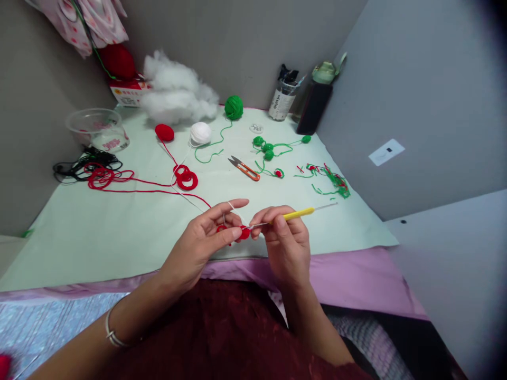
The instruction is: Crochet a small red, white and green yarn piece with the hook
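My left hand (209,232) pinches a small red crochet piece (244,232) between thumb and fingers, with a strand of white yarn running over its raised index finger. In my right hand (285,237) is a crochet hook with a yellow handle (299,214), held like a pen. The hook's metal tip meets the red piece beside my left thumb. White yarn trails back to a white yarn ball (200,133). A red strand runs from the hands leftward to loose red yarn (101,177). Beyond the hands lie red crocheted rings (187,180).
Orange-handled thread snips (247,170) lie mid-table. Behind stand white stuffing (174,87), a green yarn ball (233,107), a pen cup (282,100) and a dark bottle (316,103). Green crocheted pieces (268,148) and yarn scraps (336,182) lie right; a clear tub (99,129) sits left.
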A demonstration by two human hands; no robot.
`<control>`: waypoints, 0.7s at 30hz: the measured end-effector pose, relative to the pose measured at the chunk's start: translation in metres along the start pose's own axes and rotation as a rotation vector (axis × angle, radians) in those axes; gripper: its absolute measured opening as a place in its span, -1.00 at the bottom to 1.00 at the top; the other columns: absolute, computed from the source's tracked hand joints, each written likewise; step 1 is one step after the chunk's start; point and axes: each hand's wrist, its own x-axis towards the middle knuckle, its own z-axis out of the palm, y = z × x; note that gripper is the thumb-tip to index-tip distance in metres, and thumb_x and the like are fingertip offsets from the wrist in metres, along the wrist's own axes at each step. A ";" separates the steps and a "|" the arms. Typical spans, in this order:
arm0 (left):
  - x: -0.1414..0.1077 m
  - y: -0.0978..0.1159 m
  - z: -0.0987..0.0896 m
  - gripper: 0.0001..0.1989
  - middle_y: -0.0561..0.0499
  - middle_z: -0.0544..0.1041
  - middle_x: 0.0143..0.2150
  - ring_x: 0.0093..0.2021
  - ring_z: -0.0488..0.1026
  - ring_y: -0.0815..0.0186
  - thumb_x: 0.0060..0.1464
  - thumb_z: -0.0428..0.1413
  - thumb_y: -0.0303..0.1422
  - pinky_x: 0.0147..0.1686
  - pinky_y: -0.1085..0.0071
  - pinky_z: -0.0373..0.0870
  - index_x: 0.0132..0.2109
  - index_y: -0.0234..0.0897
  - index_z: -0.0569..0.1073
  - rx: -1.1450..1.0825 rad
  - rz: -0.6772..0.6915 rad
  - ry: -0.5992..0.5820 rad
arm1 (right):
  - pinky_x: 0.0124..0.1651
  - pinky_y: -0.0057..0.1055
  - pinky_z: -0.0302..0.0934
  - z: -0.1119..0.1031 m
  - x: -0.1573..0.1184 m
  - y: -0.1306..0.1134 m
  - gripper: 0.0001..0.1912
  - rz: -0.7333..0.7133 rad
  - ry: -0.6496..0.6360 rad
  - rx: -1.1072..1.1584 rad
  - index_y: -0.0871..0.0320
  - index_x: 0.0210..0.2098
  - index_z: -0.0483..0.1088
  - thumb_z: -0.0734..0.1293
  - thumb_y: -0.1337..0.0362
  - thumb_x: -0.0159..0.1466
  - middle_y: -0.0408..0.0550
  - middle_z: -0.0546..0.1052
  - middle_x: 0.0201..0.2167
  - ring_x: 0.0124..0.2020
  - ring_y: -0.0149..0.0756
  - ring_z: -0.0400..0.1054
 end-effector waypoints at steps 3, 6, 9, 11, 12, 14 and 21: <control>0.000 0.000 0.001 -0.64 0.10 0.51 -0.26 -0.20 0.41 0.39 0.17 0.36 -0.35 -0.14 0.46 0.33 0.12 -0.03 0.66 0.014 0.002 -0.001 | -0.25 -0.37 0.41 -0.003 -0.003 0.000 -0.82 -0.059 -0.037 -0.072 0.07 -0.21 0.55 0.32 0.22 0.48 -0.10 0.63 -0.31 -0.36 -0.36 0.49; -0.001 0.000 0.000 -0.65 0.11 0.50 -0.27 -0.21 0.40 0.39 0.17 0.37 -0.34 -0.14 0.46 0.33 0.11 -0.01 0.67 0.026 0.008 -0.003 | -0.20 -0.32 0.41 -0.003 -0.008 -0.002 -0.81 -0.191 -0.043 -0.249 0.07 -0.16 0.55 0.28 0.29 0.50 -0.08 0.63 -0.25 -0.31 -0.34 0.49; -0.001 -0.001 -0.002 -0.65 0.11 0.51 -0.26 -0.21 0.40 0.39 0.18 0.37 -0.34 -0.15 0.46 0.33 0.11 0.01 0.66 0.039 0.009 -0.004 | -0.16 -0.28 0.42 -0.003 -0.012 -0.005 -0.80 -0.344 -0.069 -0.446 0.07 -0.12 0.56 0.27 0.35 0.49 -0.06 0.63 -0.24 -0.23 -0.29 0.52; -0.001 -0.001 -0.004 -0.64 0.11 0.52 -0.26 -0.21 0.40 0.39 0.17 0.37 -0.33 -0.16 0.46 0.33 0.12 0.01 0.66 0.046 0.014 -0.007 | -0.13 -0.25 0.43 -0.003 -0.013 -0.006 -0.79 -0.428 -0.095 -0.544 0.07 -0.07 0.55 0.26 0.38 0.49 -0.05 0.64 -0.22 -0.18 -0.25 0.54; -0.001 -0.001 -0.004 -0.63 0.11 0.52 -0.26 -0.22 0.40 0.39 0.16 0.38 -0.33 -0.16 0.46 0.33 0.12 0.00 0.66 0.048 0.019 -0.006 | -0.12 -0.24 0.44 -0.003 -0.013 -0.006 -0.78 -0.465 -0.102 -0.585 0.07 -0.05 0.54 0.26 0.40 0.48 -0.04 0.65 -0.21 -0.17 -0.24 0.55; 0.000 -0.002 -0.004 -0.62 0.10 0.53 -0.27 -0.22 0.41 0.38 0.15 0.38 -0.33 -0.16 0.45 0.33 0.12 -0.02 0.66 0.050 0.028 0.001 | -0.11 -0.24 0.45 -0.004 -0.014 -0.005 -0.77 -0.529 -0.118 -0.657 0.07 -0.01 0.53 0.27 0.42 0.46 -0.03 0.66 -0.20 -0.15 -0.22 0.56; 0.001 -0.004 0.000 -0.59 0.07 0.53 -0.27 -0.21 0.45 0.32 0.12 0.40 -0.33 -0.11 0.39 0.39 0.13 -0.09 0.65 0.071 0.047 0.026 | -0.14 -0.24 0.48 -0.003 -0.019 0.000 -0.74 -0.635 -0.141 -0.835 0.02 0.06 0.54 0.30 0.38 0.46 0.03 0.66 -0.11 -0.14 -0.21 0.57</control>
